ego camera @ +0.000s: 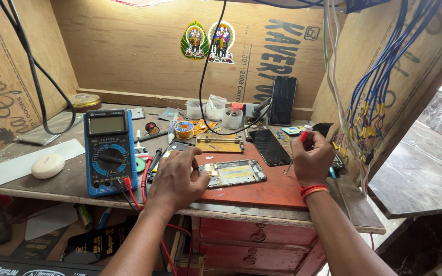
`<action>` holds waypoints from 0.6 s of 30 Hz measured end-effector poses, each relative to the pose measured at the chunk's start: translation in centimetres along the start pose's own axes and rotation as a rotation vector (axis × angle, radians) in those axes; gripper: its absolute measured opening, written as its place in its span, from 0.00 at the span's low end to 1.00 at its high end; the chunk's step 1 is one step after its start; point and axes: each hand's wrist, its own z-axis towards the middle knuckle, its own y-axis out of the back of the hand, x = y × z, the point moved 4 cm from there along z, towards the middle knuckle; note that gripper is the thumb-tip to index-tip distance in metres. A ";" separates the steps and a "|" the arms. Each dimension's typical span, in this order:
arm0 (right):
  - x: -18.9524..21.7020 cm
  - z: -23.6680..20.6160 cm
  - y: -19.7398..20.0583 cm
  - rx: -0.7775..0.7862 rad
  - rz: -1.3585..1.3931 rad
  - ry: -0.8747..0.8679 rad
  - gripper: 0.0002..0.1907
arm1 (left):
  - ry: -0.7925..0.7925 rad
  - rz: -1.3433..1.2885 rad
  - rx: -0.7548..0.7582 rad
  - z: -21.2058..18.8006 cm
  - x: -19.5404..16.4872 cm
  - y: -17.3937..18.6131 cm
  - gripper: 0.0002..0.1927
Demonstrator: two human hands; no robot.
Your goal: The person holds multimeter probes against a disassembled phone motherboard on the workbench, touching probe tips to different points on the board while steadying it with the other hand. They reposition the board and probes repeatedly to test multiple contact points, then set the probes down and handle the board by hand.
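Observation:
An opened phone with its circuit board showing lies on a red mat at the bench's front. My left hand rests on the phone's left end, fingers curled over it. To the right of the phone, my right hand is raised and closed around a small red-handled tool with a white cap. A detached black phone screen lies just behind the opened phone.
A blue multimeter with red and black leads stands at the left. Behind are a solder spool, small plastic cups, a yellow jig and an upright black phone. Blue wires hang at right. A white oval case lies far left.

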 end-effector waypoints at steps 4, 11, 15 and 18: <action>0.4 0.0 -0.1 0.006 0.003 -0.020 0.07 | -0.032 -0.021 -0.037 -0.1 0.0 0.1 0.21; 0.5 0.0 -0.3 0.038 0.047 -0.040 0.07 | -0.024 -0.015 -0.029 0.0 0.2 0.0 0.19; 0.2 0.0 -0.2 0.031 -0.001 -0.031 0.08 | -0.029 -0.008 -0.029 -0.1 0.2 -0.1 0.20; 0.1 0.1 -0.1 0.025 -0.031 -0.014 0.08 | -0.028 -0.011 -0.029 -0.1 0.2 -0.1 0.19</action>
